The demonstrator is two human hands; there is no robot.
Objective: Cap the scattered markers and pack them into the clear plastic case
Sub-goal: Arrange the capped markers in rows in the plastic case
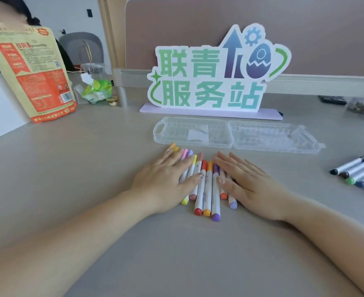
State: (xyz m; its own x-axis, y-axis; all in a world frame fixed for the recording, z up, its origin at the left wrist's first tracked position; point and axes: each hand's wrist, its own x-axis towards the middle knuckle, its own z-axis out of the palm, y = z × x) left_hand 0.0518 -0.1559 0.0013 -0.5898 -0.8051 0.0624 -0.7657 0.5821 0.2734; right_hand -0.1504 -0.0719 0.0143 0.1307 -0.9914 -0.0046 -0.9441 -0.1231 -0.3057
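Several capped markers (208, 187) with white barrels and warm-coloured caps lie side by side in a bunch on the grey table. My left hand (166, 179) lies flat on the bunch's left side, fingers straight. My right hand (243, 181) lies flat on its right side, fingers straight. Behind them the clear plastic case (234, 136) lies open, with its tray (191, 133) on the left and its lid (273, 138) on the right; nothing but a paper scrap shows inside. A second group of markers (358, 174) with dark, green and blue caps lies at the right edge.
A standing sign with green characters (215, 73) rises just behind the case. A tall orange and tan bag (31, 69) stands at the far left, with wrappers (95, 88) beside it. A small bag of bits (363, 108) sits at the far right. A person sits behind the bag.
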